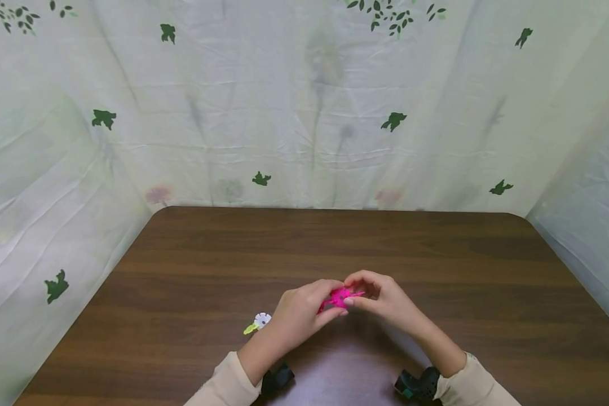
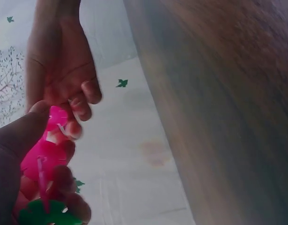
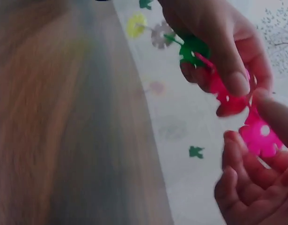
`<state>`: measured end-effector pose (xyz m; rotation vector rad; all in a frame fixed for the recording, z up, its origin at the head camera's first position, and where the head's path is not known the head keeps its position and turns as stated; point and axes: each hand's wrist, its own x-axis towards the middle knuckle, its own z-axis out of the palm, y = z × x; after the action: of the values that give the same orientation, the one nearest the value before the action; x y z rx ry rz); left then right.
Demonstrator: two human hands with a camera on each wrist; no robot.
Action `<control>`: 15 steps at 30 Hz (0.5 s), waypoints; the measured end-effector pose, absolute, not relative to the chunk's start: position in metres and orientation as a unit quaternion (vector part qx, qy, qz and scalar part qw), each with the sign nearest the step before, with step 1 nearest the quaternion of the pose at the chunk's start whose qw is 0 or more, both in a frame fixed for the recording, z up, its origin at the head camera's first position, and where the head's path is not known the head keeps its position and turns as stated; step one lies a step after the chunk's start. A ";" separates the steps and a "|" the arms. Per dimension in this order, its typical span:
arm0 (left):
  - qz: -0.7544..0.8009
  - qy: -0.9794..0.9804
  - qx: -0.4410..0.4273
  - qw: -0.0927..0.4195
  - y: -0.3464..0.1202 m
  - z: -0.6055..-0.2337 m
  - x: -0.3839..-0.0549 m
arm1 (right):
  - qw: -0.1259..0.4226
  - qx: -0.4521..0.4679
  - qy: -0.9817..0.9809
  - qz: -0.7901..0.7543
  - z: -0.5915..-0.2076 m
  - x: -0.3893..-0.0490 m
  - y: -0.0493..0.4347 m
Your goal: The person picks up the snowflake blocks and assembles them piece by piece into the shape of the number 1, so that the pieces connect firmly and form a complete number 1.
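Note:
A chain of notched plastic snowflake discs hangs between the two hands. My left hand [image 1: 301, 309] pinches a pink disc [image 1: 339, 297] of it between thumb and fingers. In the right wrist view the chain runs on from that hand through a green disc [image 3: 193, 50] and a white disc [image 3: 162, 35] to a yellow disc [image 3: 136, 26]. With thumb and fingertips my right hand [image 1: 383, 300] pinches another pink disc [image 3: 262, 137] at the chain's other end. The two pink discs lie edge to edge; fingers hide whether their slots are fully joined.
Both hands are over a brown wood-grain table [image 1: 208, 254], near its front half. A pale cloth [image 1: 284, 101] with leaf prints surrounds its back and sides. Dark wrist devices sit under the left sleeve [image 1: 230, 383] and the right sleeve [image 1: 474, 383].

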<state>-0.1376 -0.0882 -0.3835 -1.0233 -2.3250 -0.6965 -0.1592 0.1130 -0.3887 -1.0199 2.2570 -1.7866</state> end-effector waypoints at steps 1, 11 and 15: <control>-0.255 -0.855 -0.379 0.246 -0.088 -0.384 -0.137 | 0.065 -0.325 0.730 -0.597 -0.390 -0.159 0.112; -0.296 -0.877 -0.363 0.109 -0.102 -0.375 -0.142 | 0.167 -0.250 0.638 -0.709 -0.396 -0.167 0.122; -0.352 -0.874 -0.333 0.012 -0.120 -0.370 -0.151 | 0.171 -0.221 0.641 -0.715 -0.393 -0.172 0.132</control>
<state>-0.1513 -0.1196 -0.3696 -1.0386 -2.7262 -1.0984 -0.1721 0.1318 -0.3935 -0.6289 1.8194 -2.0300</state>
